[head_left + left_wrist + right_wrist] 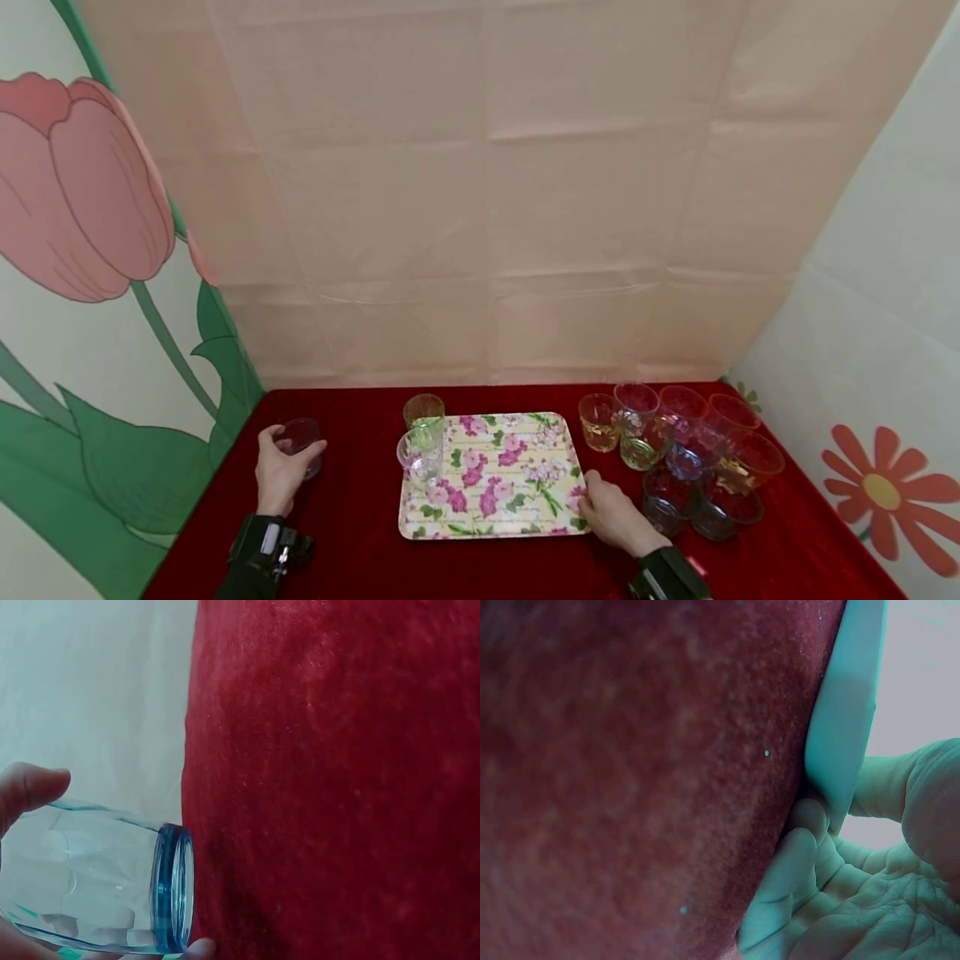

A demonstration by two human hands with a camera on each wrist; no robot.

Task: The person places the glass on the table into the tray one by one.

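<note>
At the left of the table, my left hand [281, 471] grips a clear glass tumbler [303, 433] round its side. The left wrist view shows the tumbler's thick bluish base [172, 889] close to the red cloth; whether it touches, I cannot tell. My right hand [611, 515] holds the right edge of a floral tray [517, 500], thumb on top and fingers at the underside beside the cloth, as the tray's pale rim [844, 712] shows in the right wrist view. Two glasses, one greenish [424, 408] and one clear [418, 458], stand at the tray's left side.
Several tinted glasses [637, 446] and dark glass bowls [667, 504] are crowded together right of the tray, close to my right hand. A red cloth [352, 517] covers the table. A beige sheet [487, 250] hangs behind, with flower-printed walls on both sides.
</note>
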